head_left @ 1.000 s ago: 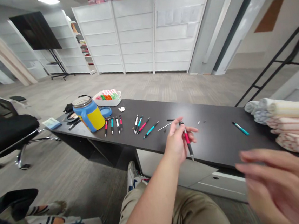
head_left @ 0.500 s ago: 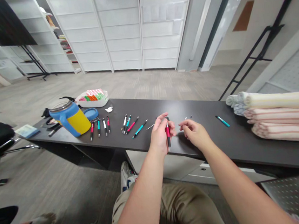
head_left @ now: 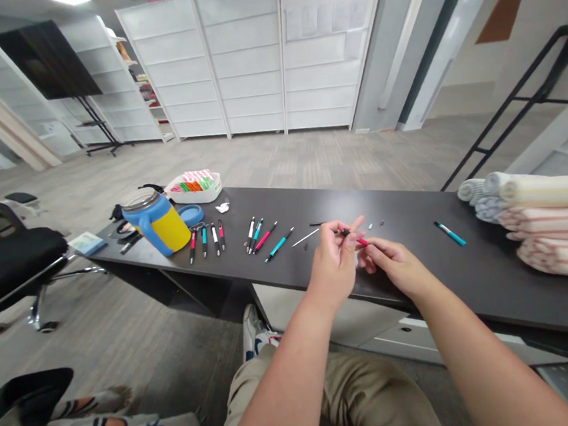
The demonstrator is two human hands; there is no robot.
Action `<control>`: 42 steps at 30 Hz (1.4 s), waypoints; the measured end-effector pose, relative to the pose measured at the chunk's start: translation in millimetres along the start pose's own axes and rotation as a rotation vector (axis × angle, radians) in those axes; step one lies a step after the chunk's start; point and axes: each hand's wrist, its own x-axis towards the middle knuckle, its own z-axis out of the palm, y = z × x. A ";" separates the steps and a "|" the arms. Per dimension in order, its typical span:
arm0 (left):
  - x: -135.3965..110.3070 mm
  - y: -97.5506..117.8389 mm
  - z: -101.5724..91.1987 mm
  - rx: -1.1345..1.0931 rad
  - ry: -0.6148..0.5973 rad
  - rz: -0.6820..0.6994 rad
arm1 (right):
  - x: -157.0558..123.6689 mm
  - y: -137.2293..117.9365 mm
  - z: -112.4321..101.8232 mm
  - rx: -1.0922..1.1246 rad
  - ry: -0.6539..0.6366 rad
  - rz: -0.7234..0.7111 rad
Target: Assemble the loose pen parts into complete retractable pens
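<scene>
Both my hands meet over the dark table (head_left: 471, 275), holding a red pen (head_left: 360, 240) between them. My left hand (head_left: 335, 261) pinches its dark end and my right hand (head_left: 393, 264) grips the red barrel. Just beyond them lie a thin white refill (head_left: 305, 238), a dark thin piece (head_left: 318, 224) and two tiny parts (head_left: 375, 225). Further left are several pens in two loose rows (head_left: 266, 235) (head_left: 206, 237). A single teal pen (head_left: 449, 233) rests to the right.
A blue and yellow jug (head_left: 161, 221) and a white tray of coloured items (head_left: 195, 187) stand at the table's left end. Rolled striped towels (head_left: 550, 217) are stacked at the right. An office chair (head_left: 7, 260) is on the left; another person's legs (head_left: 83, 420) show bottom left.
My right hand came in from near the camera and took hold of the red pen. The pen turned from upright in my left hand to lying across between both hands.
</scene>
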 end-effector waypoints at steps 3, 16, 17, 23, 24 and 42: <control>4.6 1.7 -17.0 0.152 0.003 -0.058 | 0.6 4.4 0.2 -0.004 0.121 0.016; 7.8 11.6 -72.2 0.708 -0.191 0.114 | 6.5 4.0 5.1 -0.481 0.087 -0.119; 7.6 9.8 -72.6 0.729 -0.201 0.134 | 6.1 4.1 5.2 -0.479 0.086 -0.116; 10.5 7.7 -87.3 0.986 -0.159 0.135 | 5.9 7.8 5.4 -0.367 0.282 0.021; 11.4 9.9 -92.3 1.058 -0.086 0.114 | 6.3 8.8 5.3 -0.327 0.326 0.032; 13.7 8.8 -140.8 1.549 0.358 -0.281 | 6.1 5.7 4.3 -0.462 0.368 0.036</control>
